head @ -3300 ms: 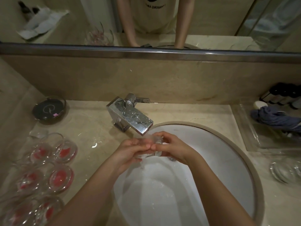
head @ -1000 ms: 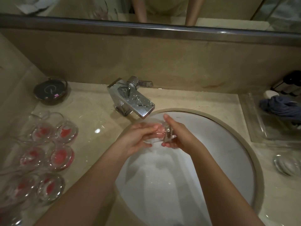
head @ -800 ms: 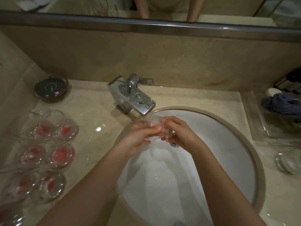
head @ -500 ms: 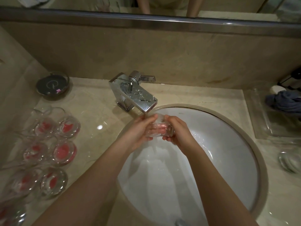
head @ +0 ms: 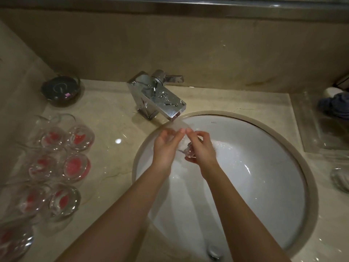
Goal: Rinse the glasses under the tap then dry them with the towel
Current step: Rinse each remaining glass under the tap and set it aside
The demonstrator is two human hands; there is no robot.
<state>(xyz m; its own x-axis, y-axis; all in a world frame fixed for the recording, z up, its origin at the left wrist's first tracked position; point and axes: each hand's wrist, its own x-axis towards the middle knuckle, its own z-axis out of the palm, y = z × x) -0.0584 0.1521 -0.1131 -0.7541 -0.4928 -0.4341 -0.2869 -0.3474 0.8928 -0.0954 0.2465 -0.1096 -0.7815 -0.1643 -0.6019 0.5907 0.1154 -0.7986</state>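
Both my hands hold one clear glass (head: 186, 146) over the white sink (head: 264, 167), just below the spout of the chrome tap (head: 160, 99). My left hand (head: 166, 146) grips the glass from the left, fingers curled on its upper rim. My right hand (head: 202, 148) cups its thick base from the right. Water runs over the glass and splashes into the basin. Several clear glasses with red bottoms (head: 75, 165) stand on the counter at the left. A blue-grey towel (head: 334, 106) lies in a clear tray at the far right.
A dark round dish (head: 61, 89) sits at the back left of the beige counter. A clear tray (head: 309, 133) and one more glass (head: 340, 178) stand to the right of the sink. The drain (head: 213, 252) is at the basin's near side.
The glass has been turned in my hands under the running water, its base now pointing down to the right. The camera view has tilted further down.
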